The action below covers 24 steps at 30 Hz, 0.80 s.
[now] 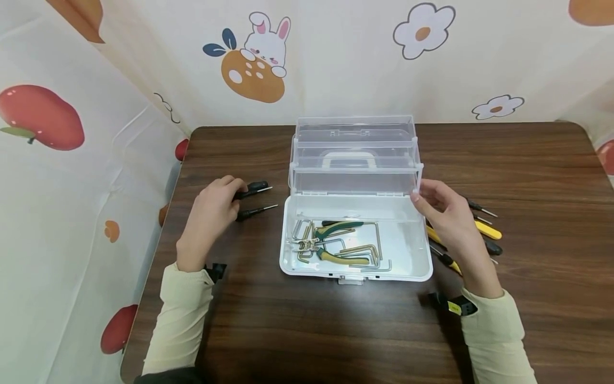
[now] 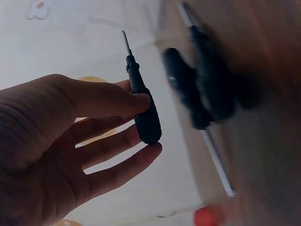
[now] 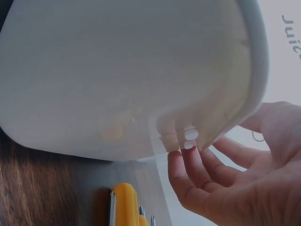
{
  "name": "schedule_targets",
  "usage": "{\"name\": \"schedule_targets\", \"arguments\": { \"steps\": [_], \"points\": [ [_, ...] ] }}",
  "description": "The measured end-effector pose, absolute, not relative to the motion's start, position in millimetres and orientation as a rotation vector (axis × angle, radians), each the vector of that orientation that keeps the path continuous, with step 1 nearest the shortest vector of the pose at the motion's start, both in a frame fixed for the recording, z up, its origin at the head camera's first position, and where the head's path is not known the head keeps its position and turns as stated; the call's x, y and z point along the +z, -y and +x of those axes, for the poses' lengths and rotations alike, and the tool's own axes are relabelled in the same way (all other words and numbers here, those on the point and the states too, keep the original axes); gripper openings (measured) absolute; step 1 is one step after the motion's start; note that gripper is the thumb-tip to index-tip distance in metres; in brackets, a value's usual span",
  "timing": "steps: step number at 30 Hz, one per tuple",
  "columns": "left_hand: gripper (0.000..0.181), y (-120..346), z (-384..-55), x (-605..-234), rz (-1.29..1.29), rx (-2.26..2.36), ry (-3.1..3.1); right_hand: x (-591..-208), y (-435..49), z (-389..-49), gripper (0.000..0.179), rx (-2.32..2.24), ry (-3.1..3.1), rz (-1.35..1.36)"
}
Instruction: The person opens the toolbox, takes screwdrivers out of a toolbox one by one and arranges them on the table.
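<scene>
My left hand (image 1: 211,216) pinches a small black-handled screwdriver (image 2: 149,120) between thumb and fingers, its thin shaft pointing up in the left wrist view. Two more black screwdrivers lie beside it on the table, one nearer (image 2: 181,82) and one farther right (image 2: 214,80). My right hand (image 1: 448,224) grips the back right corner of a white toolbox (image 1: 408,245), thumb at its edge and fingers along its outer side. The clear lid (image 1: 355,182) stands raised. Inside the box lie pliers (image 1: 341,228) with green and yellow handles and several L-shaped hex keys (image 1: 366,248).
Yellow and black screwdrivers (image 1: 489,230) lie to the right of the box, partly hidden behind my right hand. The dark wooden table (image 1: 312,330) meets a printed curtain (image 1: 345,64) at its back edge; another curtain side hangs at the left.
</scene>
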State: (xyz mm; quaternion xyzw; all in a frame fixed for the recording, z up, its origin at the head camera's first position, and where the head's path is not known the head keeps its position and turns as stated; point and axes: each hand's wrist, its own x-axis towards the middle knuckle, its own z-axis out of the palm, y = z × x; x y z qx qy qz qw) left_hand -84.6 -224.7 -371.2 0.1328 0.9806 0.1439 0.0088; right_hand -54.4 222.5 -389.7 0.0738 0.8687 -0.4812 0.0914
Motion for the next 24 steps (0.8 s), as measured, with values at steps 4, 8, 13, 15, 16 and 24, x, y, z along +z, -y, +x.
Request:
{"name": "schedule_targets", "arguments": {
  "steps": [4, 8, 13, 15, 16, 24],
  "points": [
    [0.025, 230.5, -89.2, -384.1, 0.376, 0.411, -3.026, -391.2, -222.5, -54.0, 0.056, -1.427, -2.575, 0.217],
    [0.027, 233.8, -93.8, -391.9, 0.364, 0.384, -2.993, -390.2, -222.4, -55.1, 0.056, -1.422, -2.581, 0.213],
    [0.028, 234.1, -99.6, -394.7, 0.355, 0.36, -2.965, -387.9, -223.6, -56.7, 0.055, -1.42, -2.59, 0.221],
    [0.029, 233.9, -100.4, -395.7, 0.354, 0.347, -2.957, -388.2, -223.7, -56.8, 0.055, -1.426, -2.59, 0.223],
    [0.029, 233.9, -100.5, -396.3, 0.351, 0.341, -2.954, -388.4, -223.8, -56.7, 0.055, -1.429, -2.588, 0.224],
    [0.026, 234.4, -96.5, -397.8, 0.325, 0.328, -2.951, -389.4, -223.6, -54.2, 0.056, -1.438, -2.565, 0.222]
  ]
}}
